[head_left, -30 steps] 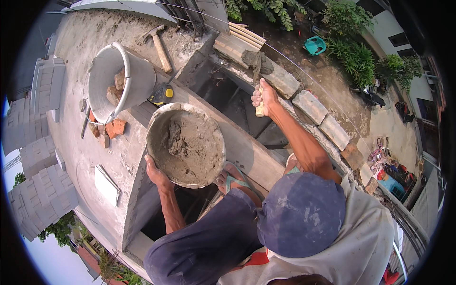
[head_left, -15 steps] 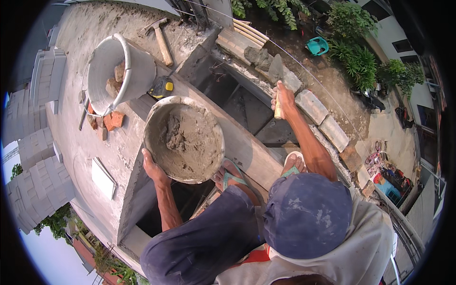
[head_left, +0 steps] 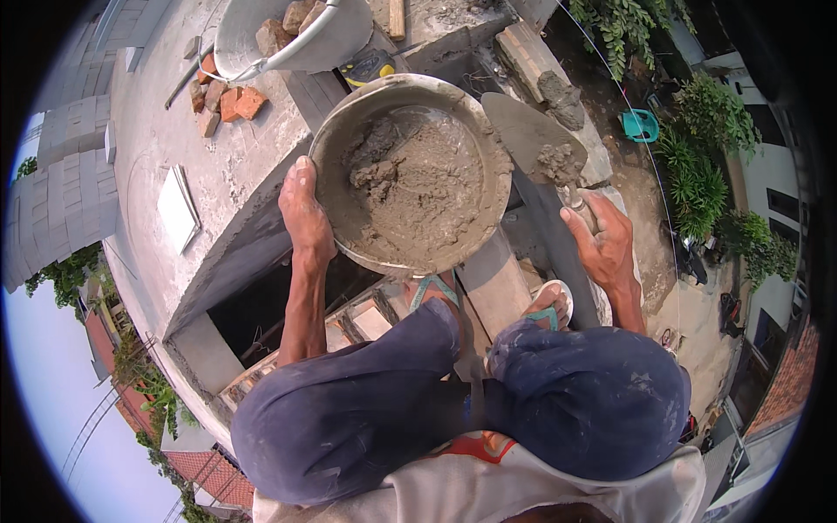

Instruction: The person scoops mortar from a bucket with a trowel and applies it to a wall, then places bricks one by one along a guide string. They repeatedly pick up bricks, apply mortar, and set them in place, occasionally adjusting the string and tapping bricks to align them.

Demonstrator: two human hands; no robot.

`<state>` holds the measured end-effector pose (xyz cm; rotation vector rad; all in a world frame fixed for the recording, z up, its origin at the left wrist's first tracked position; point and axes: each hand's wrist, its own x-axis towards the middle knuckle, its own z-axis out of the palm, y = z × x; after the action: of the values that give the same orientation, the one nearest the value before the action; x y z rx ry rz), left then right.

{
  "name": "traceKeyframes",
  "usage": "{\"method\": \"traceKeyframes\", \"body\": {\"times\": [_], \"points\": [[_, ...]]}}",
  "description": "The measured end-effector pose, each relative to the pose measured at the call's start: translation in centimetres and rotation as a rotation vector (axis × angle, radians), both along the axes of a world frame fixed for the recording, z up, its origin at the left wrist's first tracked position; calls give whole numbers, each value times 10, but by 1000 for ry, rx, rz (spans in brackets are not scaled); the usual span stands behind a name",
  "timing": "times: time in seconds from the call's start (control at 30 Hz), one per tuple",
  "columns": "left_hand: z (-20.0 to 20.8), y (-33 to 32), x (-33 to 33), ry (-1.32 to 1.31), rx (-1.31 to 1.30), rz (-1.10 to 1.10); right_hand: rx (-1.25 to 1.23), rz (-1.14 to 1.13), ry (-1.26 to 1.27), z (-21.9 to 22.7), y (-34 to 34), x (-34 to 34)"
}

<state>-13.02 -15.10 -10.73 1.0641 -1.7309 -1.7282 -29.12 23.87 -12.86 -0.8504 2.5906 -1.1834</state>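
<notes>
My left hand (head_left: 307, 213) grips the left side of a round basin (head_left: 403, 80) and holds it up, tilted slightly, over my knees. Wet grey mortar (head_left: 427, 187) fills much of it, with a lumpy mound at the left. In my right hand (head_left: 608, 244) is a trowel (head_left: 527, 131), its fingers closed around the handle. The trowel's broad blade points up and left beside the basin's right rim. A clump of mortar (head_left: 558, 164) sits on the blade close to the handle.
Beyond the basin stand a bucket (head_left: 353, 39) of rubble and a tape measure (head_left: 370, 67). Broken red bricks (head_left: 235, 103) and white sheets (head_left: 179, 209) lie on the left slab. Dark gaps (head_left: 261, 309) open beside my feet. A string line (head_left: 615, 83) runs past the block wall (head_left: 530, 63).
The trowel has come back from over the block wall to the basin's right side, and mortar now shows on its blade. The basin appears higher and further right as the view has shifted.
</notes>
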Motion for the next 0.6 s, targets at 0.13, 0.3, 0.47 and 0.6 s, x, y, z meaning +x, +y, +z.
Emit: {"method": "traceKeyframes", "body": {"times": [0.13,0.3,0.47,0.6], "points": [[34,33,-25,-47,-195,-97,262,256,270,79,-29,-20],[37,53,-43,-46,-253,-142,741,407,351,132,-39,-33],[41,56,-44,-83,-310,-100,813,762,209,160,-49,-45],[40,66,-49,-99,-355,-112,809,923,148,163,-66,-52]]}}
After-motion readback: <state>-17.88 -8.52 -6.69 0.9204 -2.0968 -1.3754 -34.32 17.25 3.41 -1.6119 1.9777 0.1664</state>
